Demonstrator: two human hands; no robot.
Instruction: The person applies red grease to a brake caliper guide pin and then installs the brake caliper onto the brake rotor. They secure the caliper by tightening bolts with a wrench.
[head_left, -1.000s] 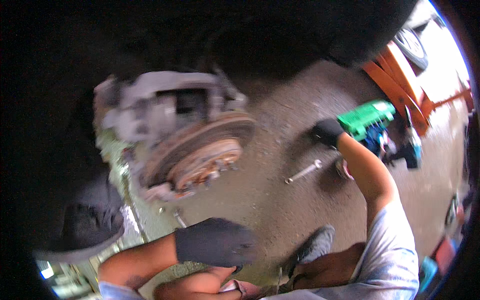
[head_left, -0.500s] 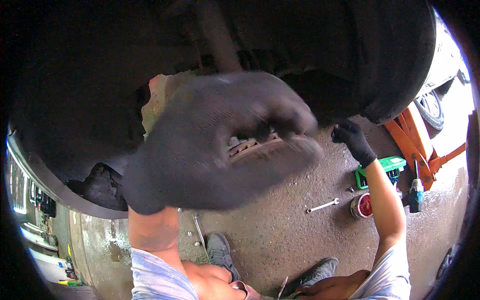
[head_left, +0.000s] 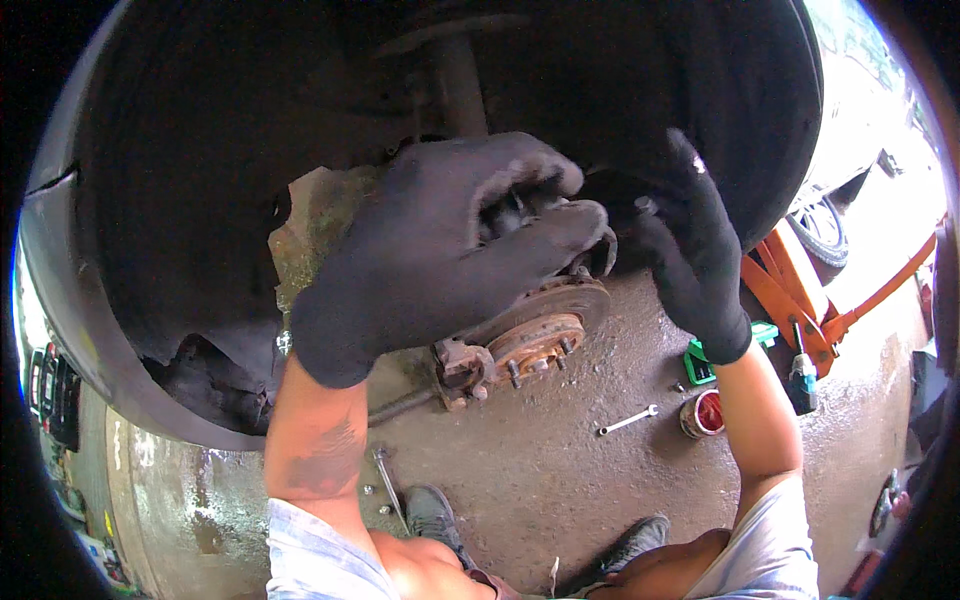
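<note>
My left hand, in a dark glove, is raised in front of the car's wheel well. Its fingers curl toward the thumb in a pinch; what they hold, if anything, I cannot make out. Below it shows a rusty brake disc with a hub and studs, and a caliper bracket at its near left edge. My right hand, gloved too, is up to the right of the disc with thumb and fingers apart. A pale spot marks one fingertip.
An orange jack or stand stands at the right. Near it on the wet floor are a green case, a power tool, an open tin of red stuff and a wrench. Another long tool lies by my left shoe.
My left hand has moved back from close to the camera, uncovering the disc and hub. My right hand has risen toward the wheel well, and its fingers have spread from a curl.
</note>
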